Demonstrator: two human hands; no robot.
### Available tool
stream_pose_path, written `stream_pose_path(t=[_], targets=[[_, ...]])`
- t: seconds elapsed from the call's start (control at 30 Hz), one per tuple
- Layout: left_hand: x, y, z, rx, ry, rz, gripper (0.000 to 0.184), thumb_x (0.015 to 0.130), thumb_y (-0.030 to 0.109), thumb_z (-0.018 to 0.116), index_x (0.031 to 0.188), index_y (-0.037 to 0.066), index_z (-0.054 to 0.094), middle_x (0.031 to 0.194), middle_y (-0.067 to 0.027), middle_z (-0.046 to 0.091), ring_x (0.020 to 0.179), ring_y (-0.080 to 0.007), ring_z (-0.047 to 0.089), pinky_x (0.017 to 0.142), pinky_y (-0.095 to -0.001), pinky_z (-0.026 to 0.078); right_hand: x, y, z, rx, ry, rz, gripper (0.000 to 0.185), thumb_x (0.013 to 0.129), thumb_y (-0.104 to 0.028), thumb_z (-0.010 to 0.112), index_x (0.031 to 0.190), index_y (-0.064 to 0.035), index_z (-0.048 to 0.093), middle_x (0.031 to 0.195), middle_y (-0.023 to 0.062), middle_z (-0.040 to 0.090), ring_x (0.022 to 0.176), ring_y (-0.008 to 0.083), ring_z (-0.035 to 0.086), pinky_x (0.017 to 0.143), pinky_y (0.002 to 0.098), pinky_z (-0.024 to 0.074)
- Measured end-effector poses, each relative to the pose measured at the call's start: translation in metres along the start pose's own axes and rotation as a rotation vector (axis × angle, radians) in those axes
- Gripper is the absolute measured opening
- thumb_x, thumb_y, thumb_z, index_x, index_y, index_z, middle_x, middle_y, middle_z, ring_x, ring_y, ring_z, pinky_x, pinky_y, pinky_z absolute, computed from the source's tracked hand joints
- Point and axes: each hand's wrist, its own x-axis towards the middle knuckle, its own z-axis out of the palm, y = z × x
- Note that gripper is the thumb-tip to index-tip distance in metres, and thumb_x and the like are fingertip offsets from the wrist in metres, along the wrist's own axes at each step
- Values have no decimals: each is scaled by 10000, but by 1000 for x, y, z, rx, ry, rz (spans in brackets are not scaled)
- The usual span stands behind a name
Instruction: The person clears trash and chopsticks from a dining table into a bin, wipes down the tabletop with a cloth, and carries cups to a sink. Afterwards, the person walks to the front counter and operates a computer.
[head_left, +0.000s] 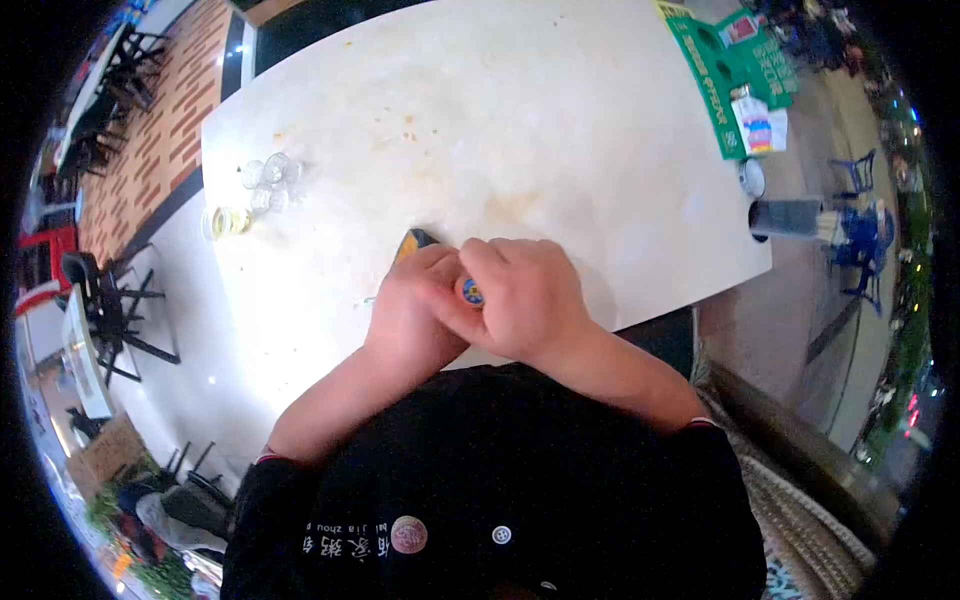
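Observation:
Both hands meet over the near edge of the white table [480, 130]. My left hand [415, 310] is closed, its fingers pressed against the other hand. My right hand [530, 300] is curled round a small round object [472, 291] with a blue and yellow end, which shows between the two hands; the rest of it is hidden. Just beyond my left hand, a yellow and black item [414, 243] lies on the table or is partly held; its lower part is hidden by the fingers, so I cannot tell which.
Several clear glasses [268, 175] stand at the table's left side, beside a yellowish glass [232, 221]. A green printed box [715, 85] with packets sits at the far right, near a small white bowl [752, 179] and a container of sticks [790, 219]. Black chairs [125, 300] stand left.

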Motion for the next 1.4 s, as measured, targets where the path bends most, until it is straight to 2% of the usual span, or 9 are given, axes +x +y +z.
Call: stream_pose_path(t=[0.13, 0.23, 0.3, 0.47, 0.57, 0.77, 1.03, 1.27, 1.4], targets=[[4, 0, 7, 4, 169, 169, 275, 598, 140, 709, 820, 29, 592, 777, -126, 597, 732, -311, 582, 640, -384, 475, 6, 3, -21, -91, -52, 18, 278, 788, -219, 580, 602, -65, 442, 507, 101, 465, 455, 279, 502, 428, 373, 381], [8, 4, 13, -170, 132, 47, 331, 588, 156, 732, 854, 15, 594, 787, -128, 601, 719, -311, 580, 648, -378, 468, 13, 3, -39, -52, 23, -22, 243, 800, -143, 550, 604, -44, 448, 511, 119, 451, 453, 284, 492, 433, 372, 380], [6, 18, -6, -147, 106, 94, 370, 587, 180, 752, 879, 15, 596, 781, -136, 602, 708, -322, 574, 656, -379, 465, 15, 4, -56, 131, -138, 232, 233, 824, -130, 524, 620, -33, 463, 512, 122, 447, 449, 283, 482, 430, 361, 366], [11, 18, -19, -687, -563, 11, 303, 663, 185, 757, 862, 16, 603, 760, -105, 612, 701, -206, 591, 631, -291, 455, 23, 1, -69, 282, -221, -2, 225, 829, -134, 521, 635, -29, 474, 518, 113, 442, 453, 269, 474, 441, 335, 358], [16, 4, -13, -862, -672, 109, 274, 678, 164, 759, 851, 14, 608, 786, -76, 622, 705, -144, 582, 620, -262, 447, 28, -2, -78, 174, -303, -221, 225, 792, -186, 612, 662, -57, 482, 565, 87, 452, 483, 251, 480, 452, 308, 354], [12, 5, -7, -964, -369, 151, 362, 639, 205, 792, 898, 18, 620, 829, -66, 613, 771, -168, 570, 670, -302, 441, 35, -16, -89, 158, -270, -161, 411, 628, -338, 797, 823, -80, 544, 678, 36, 499, 559, 141, 496, 465, 260, 363], [9, 4, -8, -712, -215, 310, 393, 588, 194, 802, 908, 47, 627, 738, -74, 565, 669, -206, 510, 594, -299, 392, 30, -23, -90, 341, -273, -92, 393, 618, -133, 806, 928, -29, 590, 843, 82, 583, 695, 144, 574, 547, 238, 444], [9, 6, -8, -715, -101, 341, 394, 573, 181, 802, 897, 44, 624, 741, -76, 554, 677, -221, 513, 598, -304, 397, 36, -16, -88, 413, -353, -229, 465, 607, -105, 798, 1016, -20, 592, 881, 89, 580, 725, 156, 562, 596, 243, 447], [7, 3, -13, -700, -190, 250, 383, 590, 196, 796, 899, 46, 626, 780, -84, 580, 683, -219, 527, 591, -311, 409, 35, -23, -86, 446, -297, -69, 443, 615, -118, 806, 993, -38, 588, 854, 51, 574, 713, 127, 542, 592, 224, 426]])
